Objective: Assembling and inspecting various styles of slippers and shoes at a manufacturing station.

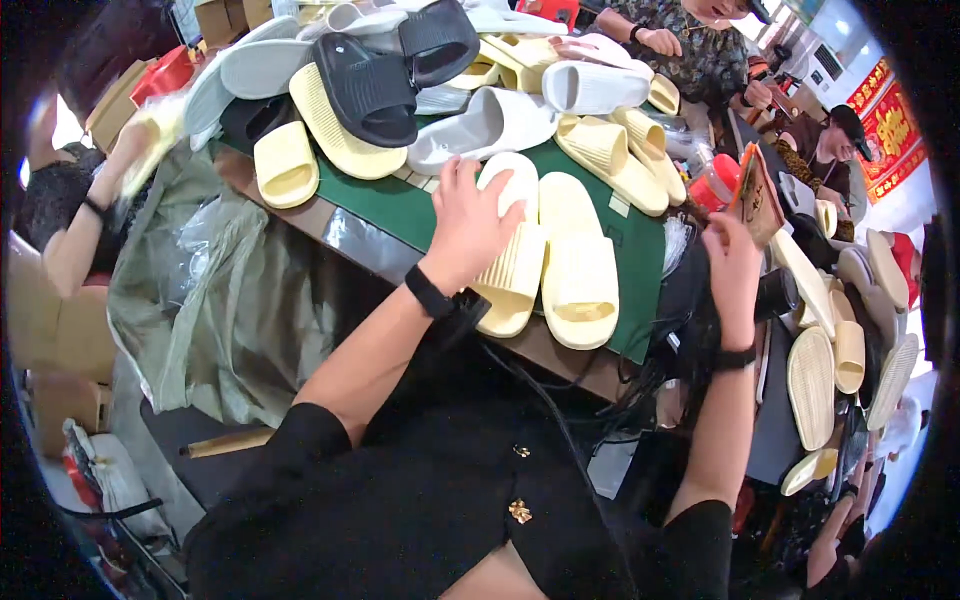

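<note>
Two pale yellow slide slippers lie side by side before me, the left slipper (515, 265) and the right slipper (580, 275), heels pointing away. Spread over the left slipper's edge and footbed are the fingers of my left hand (472, 225); it touches the slipper without visibly gripping it. My right hand (733, 265) is off to the right, fingers bent together beside an upright brown-orange packet (758, 200). Whatever those fingers hold, if anything, is hidden. Dark thin cords (685, 310) hang close to that hand, with a white tassel of strings (678, 245) nearby.
A green mat (640, 290) covers the table. Beyond the pair is a pile with a black slide (365, 90), a grey slide (485, 125) and more yellow ones (610, 155). A person's arm (75, 235) is at left; two people sit far right.
</note>
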Tool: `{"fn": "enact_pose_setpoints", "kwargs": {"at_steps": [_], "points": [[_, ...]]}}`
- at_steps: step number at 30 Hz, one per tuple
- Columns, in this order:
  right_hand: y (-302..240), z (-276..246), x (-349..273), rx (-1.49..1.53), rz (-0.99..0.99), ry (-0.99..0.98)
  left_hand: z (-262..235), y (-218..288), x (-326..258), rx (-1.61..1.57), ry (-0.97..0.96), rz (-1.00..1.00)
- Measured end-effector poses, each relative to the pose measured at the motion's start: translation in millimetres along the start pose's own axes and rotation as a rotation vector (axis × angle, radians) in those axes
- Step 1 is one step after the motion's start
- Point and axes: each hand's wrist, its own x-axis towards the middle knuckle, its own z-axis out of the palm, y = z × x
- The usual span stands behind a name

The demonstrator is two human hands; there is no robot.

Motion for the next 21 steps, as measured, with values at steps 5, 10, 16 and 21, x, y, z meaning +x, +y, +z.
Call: {"fn": "enact_pose_setpoints", "kwargs": {"at_steps": [5,10,16,21], "points": [[62,29,42,-0.387,0.118,-0.241,-15,33,-15,0.021,-0.238,0.183],[107,44,46,-0.352,0.163,-0.255,-11,47,-19,-0.038,-0.363,0.275],[66,-7,67,-0.251,0.159,0.017,4,29,-6,-0.041,-0.324,0.330],[22,-69,81,-0.036,0.055,0.217,6,32,-1,-0.063,-0.418,0.308]]}}
